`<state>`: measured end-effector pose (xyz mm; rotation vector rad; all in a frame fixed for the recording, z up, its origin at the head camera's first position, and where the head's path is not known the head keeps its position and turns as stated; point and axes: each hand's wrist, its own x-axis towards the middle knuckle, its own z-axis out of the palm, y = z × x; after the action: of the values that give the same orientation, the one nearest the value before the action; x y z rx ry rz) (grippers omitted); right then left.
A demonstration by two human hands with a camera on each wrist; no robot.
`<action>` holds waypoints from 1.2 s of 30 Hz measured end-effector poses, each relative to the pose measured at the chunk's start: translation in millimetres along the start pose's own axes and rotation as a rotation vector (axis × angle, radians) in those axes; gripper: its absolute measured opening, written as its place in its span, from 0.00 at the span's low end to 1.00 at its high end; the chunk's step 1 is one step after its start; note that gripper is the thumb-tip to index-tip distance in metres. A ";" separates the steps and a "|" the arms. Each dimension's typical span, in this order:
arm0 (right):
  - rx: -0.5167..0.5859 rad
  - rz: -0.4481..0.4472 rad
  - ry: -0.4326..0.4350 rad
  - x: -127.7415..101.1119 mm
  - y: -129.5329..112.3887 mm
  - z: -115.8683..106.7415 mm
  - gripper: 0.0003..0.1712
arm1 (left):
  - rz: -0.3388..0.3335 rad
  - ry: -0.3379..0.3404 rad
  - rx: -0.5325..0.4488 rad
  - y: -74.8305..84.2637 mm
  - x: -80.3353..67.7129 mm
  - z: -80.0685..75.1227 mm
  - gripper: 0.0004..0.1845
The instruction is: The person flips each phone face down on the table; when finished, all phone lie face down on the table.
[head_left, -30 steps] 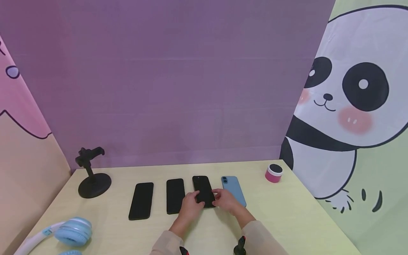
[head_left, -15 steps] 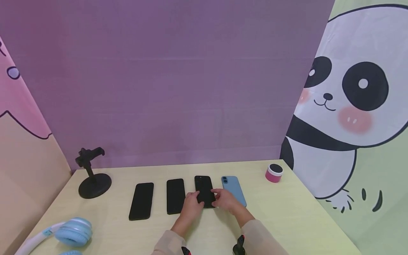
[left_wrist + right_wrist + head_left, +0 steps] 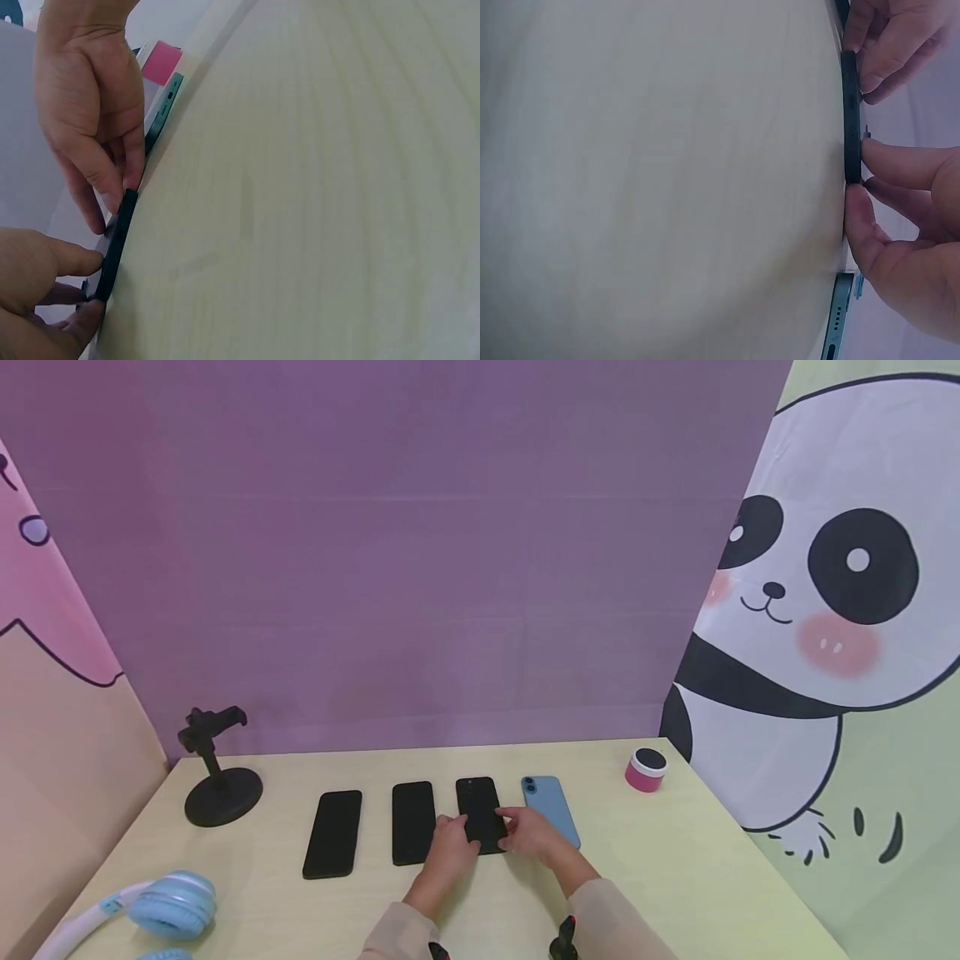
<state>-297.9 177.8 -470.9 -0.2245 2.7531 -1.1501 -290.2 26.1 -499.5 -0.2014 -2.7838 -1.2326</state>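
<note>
A black smartphone (image 3: 478, 802) lies on the light wooden table between my two hands. My left hand (image 3: 452, 850) holds its left edge near the lower corner, thumb and fingertips at the side. At the opposite edge, my right hand (image 3: 534, 835) holds it with bent fingers and thumb. The wrist views show the phone edge-on, low along the tabletop, with fingertips at both ends of its near edge. A blue smartphone (image 3: 553, 806), camera side up, lies just right of it, partly behind my right hand. Left of it lies another black smartphone (image 3: 412, 822).
A further black smartphone (image 3: 332, 835) lies farther left. At the back left stands a black phone stand (image 3: 223, 797) with a round base. Light blue and white headphones (image 3: 172, 906) lie front left. A pink jar (image 3: 645, 771) with a white-and-black lid is back right.
The held phone's top end has swung slightly right, so it lies a little straighter, and it has shifted slightly towards me. Both hands stay at its edges.
</note>
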 end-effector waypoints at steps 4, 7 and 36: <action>0.033 -0.002 -0.003 -0.9 -1.2 0.0 0.30 | -0.002 -0.031 -0.015 -4.9 0.1 -2.1 0.25; 0.066 0.005 0.008 -1.7 -3.0 -1.3 0.28 | 0.020 -0.055 -0.052 -7.6 -1.7 -7.2 0.24; -0.132 -0.082 0.030 13.4 -68.7 62.1 0.25 | 0.000 0.048 -0.018 -66.3 -24.2 -86.8 0.23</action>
<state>-293.4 84.5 -466.1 -0.3409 2.8745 -0.9983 -274.2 -84.5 -493.0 -0.1707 -2.7327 -1.2461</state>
